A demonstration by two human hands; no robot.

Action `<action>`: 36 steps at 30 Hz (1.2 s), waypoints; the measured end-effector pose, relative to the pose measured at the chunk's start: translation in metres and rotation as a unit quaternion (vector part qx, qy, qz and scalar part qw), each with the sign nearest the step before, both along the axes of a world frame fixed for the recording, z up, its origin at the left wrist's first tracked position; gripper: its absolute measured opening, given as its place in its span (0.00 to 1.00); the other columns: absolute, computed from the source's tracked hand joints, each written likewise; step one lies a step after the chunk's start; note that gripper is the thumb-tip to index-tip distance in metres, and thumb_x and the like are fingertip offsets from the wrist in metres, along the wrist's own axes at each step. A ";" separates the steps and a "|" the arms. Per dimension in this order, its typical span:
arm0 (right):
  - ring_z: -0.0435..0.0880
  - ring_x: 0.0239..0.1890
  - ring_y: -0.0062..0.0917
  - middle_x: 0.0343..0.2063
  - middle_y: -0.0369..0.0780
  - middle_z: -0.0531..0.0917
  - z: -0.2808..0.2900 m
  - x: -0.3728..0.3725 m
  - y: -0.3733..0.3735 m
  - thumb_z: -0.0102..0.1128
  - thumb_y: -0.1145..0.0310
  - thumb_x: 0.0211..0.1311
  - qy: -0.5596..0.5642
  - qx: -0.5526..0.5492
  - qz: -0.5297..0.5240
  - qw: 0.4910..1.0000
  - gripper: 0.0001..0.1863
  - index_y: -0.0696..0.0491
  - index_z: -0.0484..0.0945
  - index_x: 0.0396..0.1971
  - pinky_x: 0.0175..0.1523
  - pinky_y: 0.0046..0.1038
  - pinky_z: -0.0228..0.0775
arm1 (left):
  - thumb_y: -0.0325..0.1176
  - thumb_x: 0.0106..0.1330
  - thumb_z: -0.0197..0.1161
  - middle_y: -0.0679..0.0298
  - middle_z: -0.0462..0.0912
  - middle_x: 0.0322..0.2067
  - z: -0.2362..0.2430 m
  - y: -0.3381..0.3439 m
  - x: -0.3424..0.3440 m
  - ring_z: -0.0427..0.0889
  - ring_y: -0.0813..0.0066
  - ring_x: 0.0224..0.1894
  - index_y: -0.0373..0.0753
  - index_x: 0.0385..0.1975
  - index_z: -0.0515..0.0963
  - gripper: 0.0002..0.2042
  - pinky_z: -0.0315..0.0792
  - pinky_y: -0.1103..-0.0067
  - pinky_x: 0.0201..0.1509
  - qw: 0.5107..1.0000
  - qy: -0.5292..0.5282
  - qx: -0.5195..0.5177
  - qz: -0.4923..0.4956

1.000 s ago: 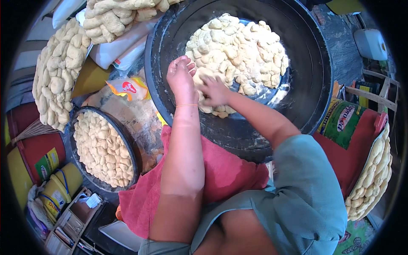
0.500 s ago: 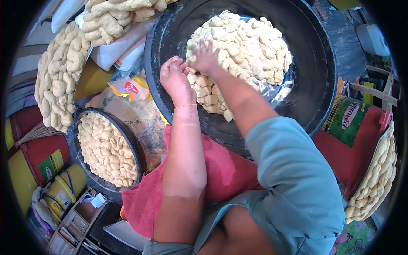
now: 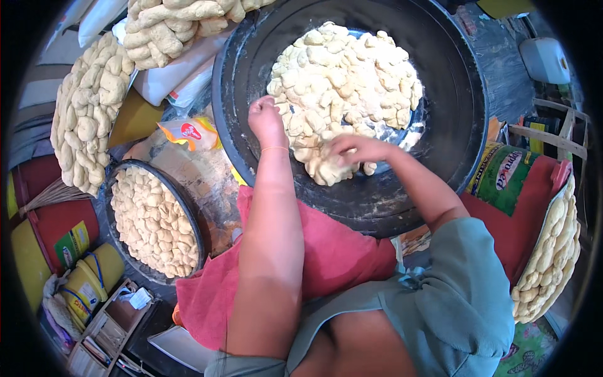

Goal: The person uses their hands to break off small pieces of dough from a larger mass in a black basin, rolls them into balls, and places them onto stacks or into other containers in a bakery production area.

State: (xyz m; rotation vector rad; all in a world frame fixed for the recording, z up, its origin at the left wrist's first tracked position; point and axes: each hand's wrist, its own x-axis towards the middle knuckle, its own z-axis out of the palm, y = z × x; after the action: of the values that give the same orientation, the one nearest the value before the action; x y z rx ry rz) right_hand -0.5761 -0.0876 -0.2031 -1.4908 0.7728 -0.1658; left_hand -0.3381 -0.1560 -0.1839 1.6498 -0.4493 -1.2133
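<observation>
A heap of pale, floury dough pieces (image 3: 345, 78) lies in a wide black tub (image 3: 449, 119) in front of me. My left hand (image 3: 268, 122), with a thin band at the wrist, is at the heap's left edge. Its fingers are curled closed, and whatever they may hold is hidden. At the near edge of the heap, my right hand (image 3: 361, 151) reaches in from the right. Its fingers are bent and a little apart, touching a cluster of dough pieces (image 3: 328, 164) without closing round one.
A smaller round tub (image 3: 200, 235) of dough pieces stands at the left. Trays of shaped dough (image 3: 88, 113) rise at the far left, with another dough-covered tray (image 3: 549, 251) at the right. Nearby are a red container (image 3: 534, 207) and a yellow-orange packet (image 3: 191, 133).
My right hand has moved from the heap's left side toward me and right, and dough has shifted to the near edge. My left hand's fingers have curled tighter.
</observation>
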 end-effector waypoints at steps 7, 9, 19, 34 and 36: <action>0.81 0.29 0.31 0.34 0.45 0.79 -0.096 -0.099 0.040 0.47 0.24 0.48 0.279 0.435 -0.280 0.809 0.49 0.60 0.73 0.48 0.35 0.32 0.75 | 0.38 0.57 0.62 0.45 0.81 0.38 -0.100 -0.001 0.031 0.82 0.54 0.41 0.27 0.38 0.78 0.18 0.71 0.71 0.49 0.958 -0.203 0.078 -0.185; 0.82 0.28 0.32 0.29 0.44 0.82 -0.139 -0.087 0.063 0.47 0.23 0.46 0.095 0.609 -0.330 0.715 0.51 0.60 0.72 0.47 0.35 0.34 0.76 | 0.38 0.58 0.62 0.44 0.81 0.40 -0.118 -0.006 0.028 0.81 0.53 0.44 0.26 0.42 0.77 0.20 0.71 0.70 0.51 0.954 -0.194 0.070 -0.218; 0.69 0.57 0.32 0.56 0.41 0.71 -0.086 0.066 0.032 0.51 0.30 0.53 -0.027 0.406 -0.232 0.884 0.45 0.52 0.64 0.61 0.55 0.38 0.65 | 0.55 0.64 0.49 0.45 0.51 0.66 -0.155 -0.010 0.033 0.53 0.48 0.67 0.41 0.59 0.68 0.30 0.50 0.69 0.70 0.755 -0.309 0.110 -0.569; 0.75 0.49 0.48 0.49 0.52 0.74 -0.113 0.061 0.014 0.63 0.53 0.52 0.350 -0.025 -0.512 0.784 0.30 0.59 0.71 0.49 0.55 0.39 0.66 | 0.48 0.57 0.62 0.45 0.74 0.45 -0.124 -0.014 0.021 0.75 0.54 0.47 0.28 0.52 0.70 0.30 0.69 0.70 0.53 0.818 -0.365 0.132 -0.424; 0.77 0.48 0.41 0.49 0.49 0.75 -0.091 0.049 0.016 0.62 0.58 0.55 0.212 0.015 -0.404 0.890 0.29 0.57 0.68 0.54 0.55 0.35 0.67 | 0.50 0.56 0.60 0.41 0.66 0.57 -0.137 -0.012 0.035 0.69 0.47 0.58 0.32 0.55 0.70 0.32 0.63 0.68 0.62 0.875 -0.218 0.157 -0.404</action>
State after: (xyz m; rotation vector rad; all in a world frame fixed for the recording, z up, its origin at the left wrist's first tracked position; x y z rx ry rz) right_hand -0.5268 -0.0712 -0.2937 -1.0990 1.7246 -0.4570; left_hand -0.3029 -0.1675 -0.3208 2.1116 -1.3935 -1.5511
